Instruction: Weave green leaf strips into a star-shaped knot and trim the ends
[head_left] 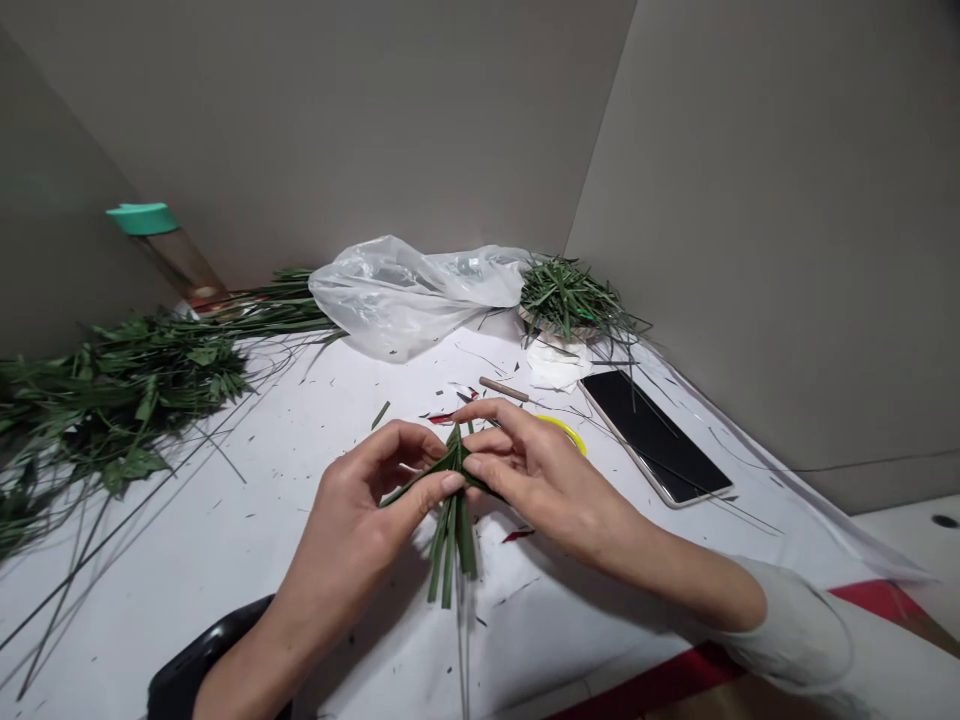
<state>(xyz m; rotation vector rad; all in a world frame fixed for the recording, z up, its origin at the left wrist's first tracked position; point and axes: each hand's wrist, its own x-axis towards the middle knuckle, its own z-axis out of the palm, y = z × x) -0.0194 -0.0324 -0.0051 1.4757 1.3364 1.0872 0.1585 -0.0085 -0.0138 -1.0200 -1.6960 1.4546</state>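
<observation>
Green leaf strips (466, 538), folded into a pointed bunch, are held up near the middle of the near side, just over the tabletop (262, 530), tip pointing far & loose ends hanging near. Left hand (367, 510): thumb on top of the strips, fingers curled behind, a narrow pinch w/ strips in b/w. Right hand (547, 480): thumb & bent fingers also pinching, at the right edge, index reaching out by the tip; exact contact of the fingers underneath is hidden, can't tell. Step in hand looks like folding & lining up strips, prob. mid-shaping, as side strips splay left & right w/ the lower ends free. Next move prob. calls for one hand gripping the centre crease firmly so the other can shift w/o layers slipping; ends look uneven, so even tension matters too. Nearby: yellow ring (571, 434), partly hidden, just far of right hand; brown rod (504, 389) beyond; smartphone (656, 437) to the right w/ thin strands across. Far side: translucent plastic bag (405, 295) in the middle, heap of cut leaf blades (570, 295) right of it. Leafy stems (150, 395) at left, bottle (169, 250) w/ teal lid far left
</observation>
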